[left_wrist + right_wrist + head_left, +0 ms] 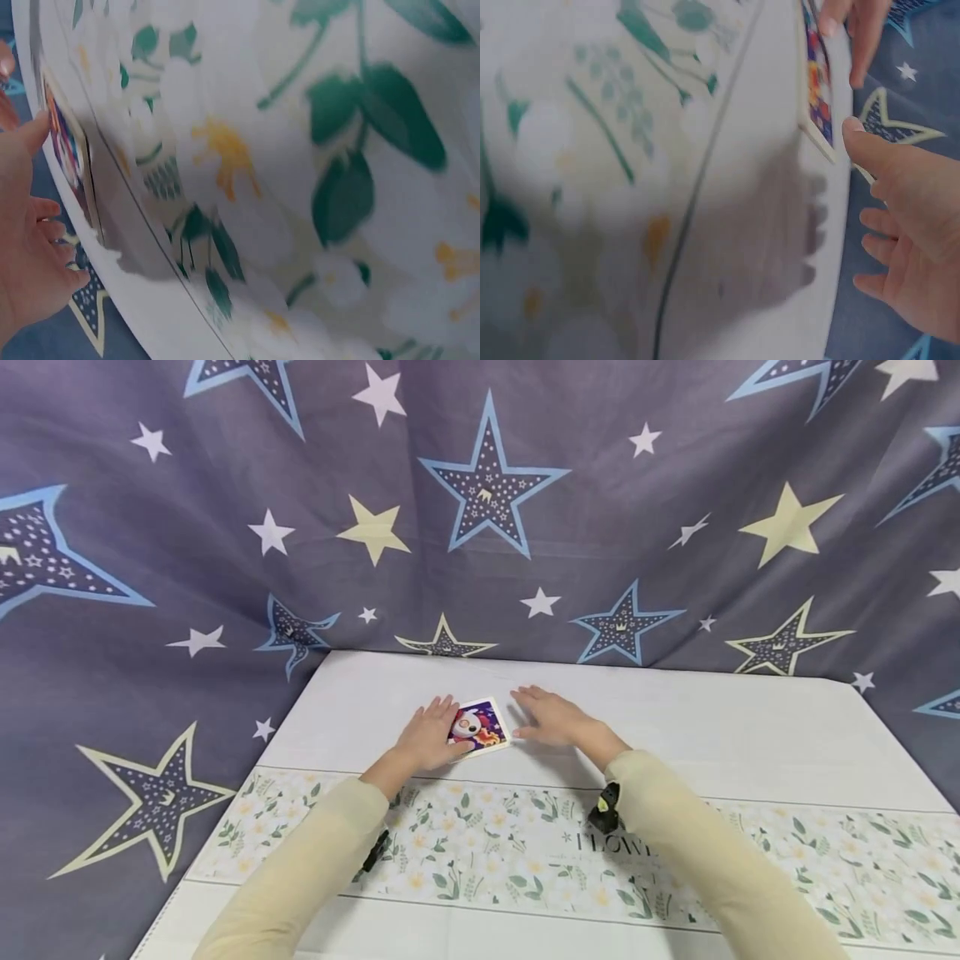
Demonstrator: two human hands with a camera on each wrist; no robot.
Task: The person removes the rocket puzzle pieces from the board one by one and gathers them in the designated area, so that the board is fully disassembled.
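Fingers [442, 705] of the left hand [426, 737] lie loosely spread, thumb [461, 748] over the picture [489, 713]; the right hand [557, 718], its fingers relaxed and holding nothing, sits just beside its right side. The picture rests flat on the counter [690, 727]. I'd judge placing done, perhaps only straightening left. My head view gives its printed figure [468, 724]; the right wrist's shows its pale, thick rim [802, 90].

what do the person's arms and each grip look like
The left sleeve and right sleeve are long and pale cream-yellow. The left grip and right grip wear no gloves. A small black device shows beside the left cuff; another dark device, bearing a yellow-green mark, beside the right.
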